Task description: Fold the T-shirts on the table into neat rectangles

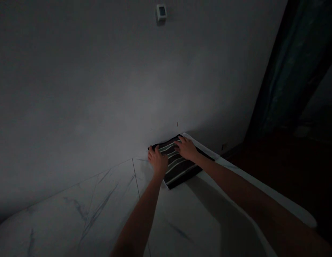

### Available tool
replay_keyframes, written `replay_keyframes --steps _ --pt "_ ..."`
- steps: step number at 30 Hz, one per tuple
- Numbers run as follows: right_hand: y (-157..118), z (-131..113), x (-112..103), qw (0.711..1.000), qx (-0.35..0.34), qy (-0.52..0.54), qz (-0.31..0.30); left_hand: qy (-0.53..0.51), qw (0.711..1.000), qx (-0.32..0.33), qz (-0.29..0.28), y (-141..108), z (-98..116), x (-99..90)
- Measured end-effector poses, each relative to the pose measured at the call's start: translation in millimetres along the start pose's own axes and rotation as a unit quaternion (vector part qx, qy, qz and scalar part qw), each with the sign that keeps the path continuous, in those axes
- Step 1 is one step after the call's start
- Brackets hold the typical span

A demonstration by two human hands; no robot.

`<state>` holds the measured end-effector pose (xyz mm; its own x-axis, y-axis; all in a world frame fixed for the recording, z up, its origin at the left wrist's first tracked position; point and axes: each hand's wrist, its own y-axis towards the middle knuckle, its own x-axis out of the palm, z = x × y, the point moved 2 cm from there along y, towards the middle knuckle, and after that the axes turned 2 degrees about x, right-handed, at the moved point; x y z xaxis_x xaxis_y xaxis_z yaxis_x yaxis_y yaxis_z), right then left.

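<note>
A dark cloth with light stripes (179, 165) lies spread on the white marble-patterned tabletop, its far edge against the wall. Low folds run across it. My left hand (158, 161) rests on the cloth's left side near the far corner, thumb and fingers apart. On the far right part of the cloth lies my right hand (186, 147), its fingers spread and touching the fabric. A thin white edge shows beneath the cloth at the near left corner; I cannot tell what it belongs to.
The tabletop (107, 210) runs along a grey wall (114, 78) and has a rounded right end. A small white device with a dark screen (161, 12) is mounted on the wall. Dark curtains (286, 71) hang at the right, above a dark reddish floor (283, 160).
</note>
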<state>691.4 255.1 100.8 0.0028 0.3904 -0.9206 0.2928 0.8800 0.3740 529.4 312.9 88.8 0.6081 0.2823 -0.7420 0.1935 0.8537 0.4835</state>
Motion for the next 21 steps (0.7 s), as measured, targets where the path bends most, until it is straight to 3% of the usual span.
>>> replay_keyframes --steps 2,4,7,10,17,21 --pt "13 -12 9 0.999 -0.037 -0.004 -0.019 0.05 0.997 0.053 -0.01 0 21 10.5" --pt "21 -14 26 0.998 -0.035 -0.002 -0.053 0.093 0.993 0.056 -0.035 -2 25 25.8" --pt "23 -5 57 0.994 0.028 0.02 -0.106 0.133 0.986 0.061 -0.08 -9 10 48.0" --pt "23 5 76 0.989 0.06 0.048 -0.128 0.139 0.982 0.075 -0.1 -14 -5 58.0" --pt "22 2 72 0.993 0.058 0.044 -0.095 0.093 0.984 0.075 -0.133 -10 -2 51.8" --pt "14 -1 62 0.998 0.04 0.027 -0.045 0.08 0.968 0.153 -0.179 -28 -16 32.0"
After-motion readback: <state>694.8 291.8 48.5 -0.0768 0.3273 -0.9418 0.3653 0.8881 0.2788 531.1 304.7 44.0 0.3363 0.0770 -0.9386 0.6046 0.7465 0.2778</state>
